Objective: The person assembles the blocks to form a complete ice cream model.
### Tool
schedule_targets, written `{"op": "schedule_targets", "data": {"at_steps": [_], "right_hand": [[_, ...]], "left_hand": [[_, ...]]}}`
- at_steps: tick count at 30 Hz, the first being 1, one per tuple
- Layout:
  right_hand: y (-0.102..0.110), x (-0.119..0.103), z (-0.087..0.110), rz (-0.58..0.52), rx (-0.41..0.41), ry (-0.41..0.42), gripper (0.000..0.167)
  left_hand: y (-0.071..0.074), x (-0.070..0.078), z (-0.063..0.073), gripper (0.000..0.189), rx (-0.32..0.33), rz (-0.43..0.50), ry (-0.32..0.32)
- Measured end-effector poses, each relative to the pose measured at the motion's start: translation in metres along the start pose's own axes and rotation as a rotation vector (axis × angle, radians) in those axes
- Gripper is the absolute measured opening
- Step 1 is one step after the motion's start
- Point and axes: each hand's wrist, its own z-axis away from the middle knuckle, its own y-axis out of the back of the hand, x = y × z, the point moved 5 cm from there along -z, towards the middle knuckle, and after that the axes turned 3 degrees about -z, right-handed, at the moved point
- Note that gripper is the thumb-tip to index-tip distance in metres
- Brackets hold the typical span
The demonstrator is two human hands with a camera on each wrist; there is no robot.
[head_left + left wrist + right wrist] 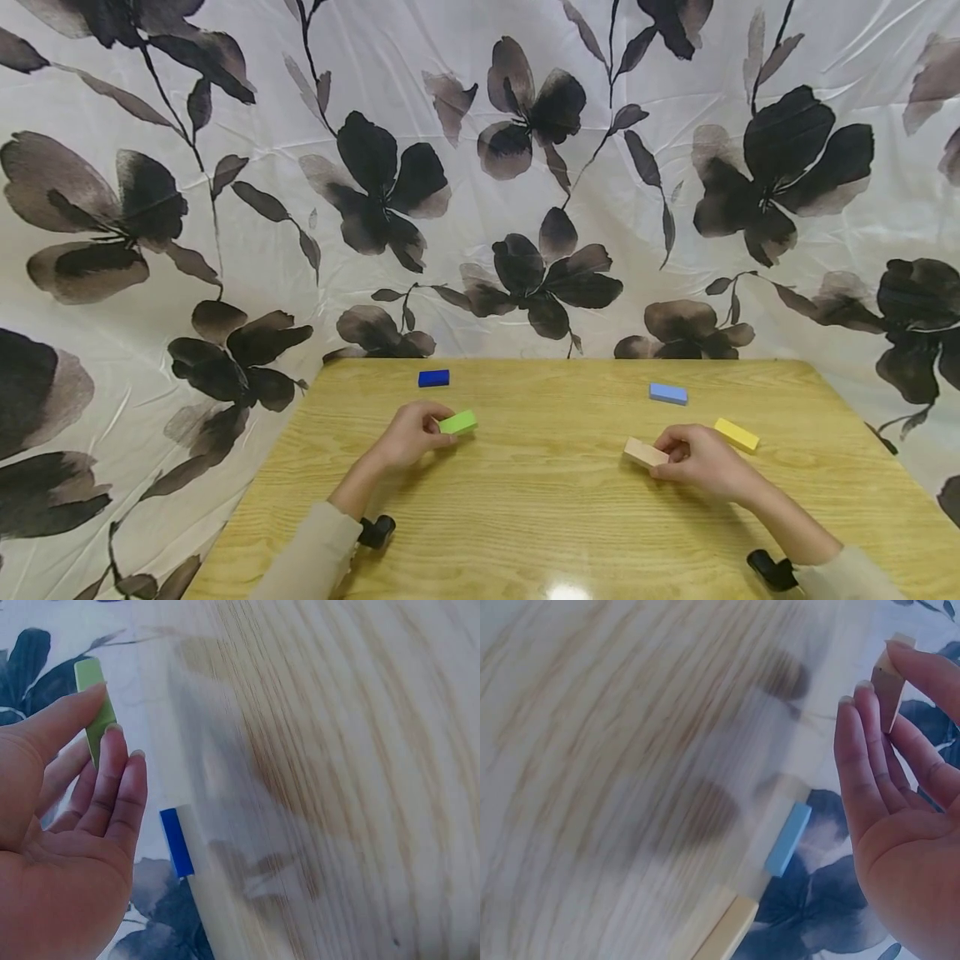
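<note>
Desk (525,500) with yellowish wood grain runs back to a white cloth (465,217) printed with dark flowers. Over its left half, the left hand (408,435) pinches a green block (459,422) between thumb and fingers, the block's free end pointing toward the right edge. In the left wrist view the fingers not needed for the grip lie slightly bent beside it. Near the far edge, on the side of the far left corner, lies a dark blue block (433,378), just beyond the green one and well apart from any other block.

Over the right half, the right hand (701,458) pinches a pale wooden block (643,452) by one end, the other end pointing toward the left edge. Whether either held block touches the desk, I cannot tell. A yellow block (737,435) lies just beyond the right hand, on the side of the right edge, set slantwise. Between it and the far edge lies a light blue block (667,394), a little farther from the far right corner.

Both forearms reach in from the near edge in light sleeves (311,546), each with a small black device (377,532) at the wrist.
</note>
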Motion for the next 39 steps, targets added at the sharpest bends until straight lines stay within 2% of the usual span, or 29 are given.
{"op": "schedule_targets", "data": {"at_steps": [8, 21, 28, 39], "right_hand": [[-0.004, -0.009, -0.004, 0.029, 0.016, 0.026, 0.027], [-0.012, -0.017, -0.014, 0.001, -0.01, 0.065, 0.025], [-0.019, -0.019, -0.019, 0.001, -0.017, 0.075, 0.023], [-0.027, -0.024, -0.023, 0.001, -0.017, 0.094, 0.022]], "left_hand": [[-0.005, 0.006, -0.002, 0.037, -0.014, 0.01, -0.01], [-0.012, 0.011, -0.008, 0.036, -0.021, 0.012, -0.021], [-0.017, 0.014, -0.01, 0.036, -0.022, 0.01, -0.004], [-0.025, 0.022, -0.014, 0.033, -0.041, 0.001, -0.035]]}}
